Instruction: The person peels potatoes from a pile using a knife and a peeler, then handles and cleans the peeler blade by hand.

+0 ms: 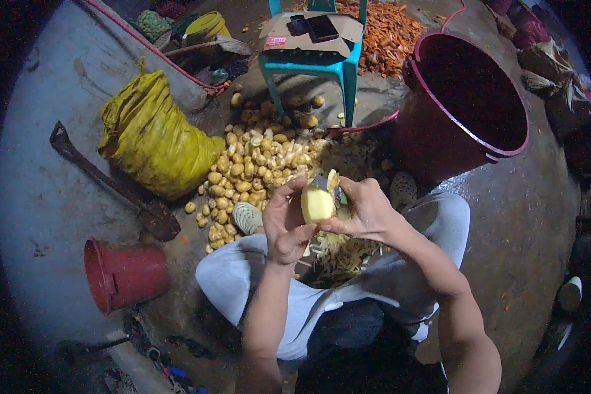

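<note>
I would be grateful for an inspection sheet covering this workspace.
Surface: floor, looks damp near the large tub.
Job's things: peeled potato; potato pile; peelings.
Clutter: shovel, red bucket, yellow sack.
Hands: left hand cradles the peeled potato; right hand seems to hold a partly hidden grey blade against it.
Cables: red hose or cord, upper left.
Surroundings: blue-green chair bearing cardboard; orange heap behind.

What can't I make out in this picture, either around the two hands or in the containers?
All in the head view:
- Peeled potato: its underside is hidden, facing away.
- Grey thing between the left hand and right hand: too small and partly covered to name.
- Big tub: its bottom is lost in darkness.
- Yellow sack: its cloth hides any contents.
- Right-hand background: dark, cut by the picture's rounded edge.
</note>
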`<state>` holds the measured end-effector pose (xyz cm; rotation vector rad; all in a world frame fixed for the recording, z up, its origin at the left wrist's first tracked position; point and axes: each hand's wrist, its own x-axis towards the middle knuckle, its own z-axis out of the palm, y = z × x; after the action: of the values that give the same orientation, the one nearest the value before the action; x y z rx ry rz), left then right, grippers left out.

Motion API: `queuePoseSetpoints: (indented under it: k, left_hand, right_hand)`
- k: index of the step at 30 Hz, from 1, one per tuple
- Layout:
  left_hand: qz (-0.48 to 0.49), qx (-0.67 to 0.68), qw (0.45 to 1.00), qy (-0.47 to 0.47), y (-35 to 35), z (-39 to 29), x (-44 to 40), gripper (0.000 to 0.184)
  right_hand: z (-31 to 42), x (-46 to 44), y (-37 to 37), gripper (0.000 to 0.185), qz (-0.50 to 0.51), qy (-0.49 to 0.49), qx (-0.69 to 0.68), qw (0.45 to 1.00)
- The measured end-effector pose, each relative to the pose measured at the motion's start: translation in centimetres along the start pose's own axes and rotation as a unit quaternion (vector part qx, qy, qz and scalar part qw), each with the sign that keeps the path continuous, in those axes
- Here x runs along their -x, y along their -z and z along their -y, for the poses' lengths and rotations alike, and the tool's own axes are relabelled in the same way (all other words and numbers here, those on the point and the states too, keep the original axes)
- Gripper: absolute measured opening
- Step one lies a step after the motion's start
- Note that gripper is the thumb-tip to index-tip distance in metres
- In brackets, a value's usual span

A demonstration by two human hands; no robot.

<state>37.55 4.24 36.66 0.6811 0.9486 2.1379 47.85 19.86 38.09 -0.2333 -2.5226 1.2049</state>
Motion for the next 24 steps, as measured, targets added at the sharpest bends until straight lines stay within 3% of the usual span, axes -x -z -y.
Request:
queuePoseSetpoints:
  k: [4,6,8,11,13,14,17,24]
  left_hand:
    - [-0.001,-0.019,1.0,-0.007,-0.4,0.0,0.0,0.071]
    - [-0.038,-0.037,0.998,-0.016,-0.5,0.3,0.1,0.072]
    - [-0.054,-0.038,0.998,-0.021,-0.5,0.7,0.2,0.072]
    - [-0.078,-0.016,0.997,-0.004,-1.0,0.8,0.2,0.074]
    - [-0.088,0.009,0.996,0.017,-1.2,0.5,0.0,0.078]
    - [-0.076,0.011,0.997,0.025,-1.1,0.4,-0.1,0.08]
    - [-0.041,0.021,0.998,0.051,-0.9,-0.2,0.0,0.083]
    - [0.036,0.013,0.996,0.075,0.4,-0.8,0.0,0.076]
  right_hand:
    - [0.4,0.4,-0.1,0.067,0.028,-0.013,0.023,0.999]
    - [0.9,0.6,-0.6,0.06,-0.035,0.006,0.132,0.991]
    - [0.8,0.6,-1.0,0.055,-0.071,0.03,0.154,0.985]
    - [0.5,0.4,-0.8,0.058,-0.034,0.025,0.124,0.991]
    - [0.4,0.0,-0.1,0.069,0.007,-0.032,-0.044,0.998]
    - [0.4,-0.3,0.2,0.069,0.008,-0.032,-0.044,0.998]
    - [0.3,-0.5,0.5,0.092,0.014,-0.056,-0.042,0.997]
    - [0.5,0.1,0.3,0.089,0.058,-0.047,-0.064,0.995]
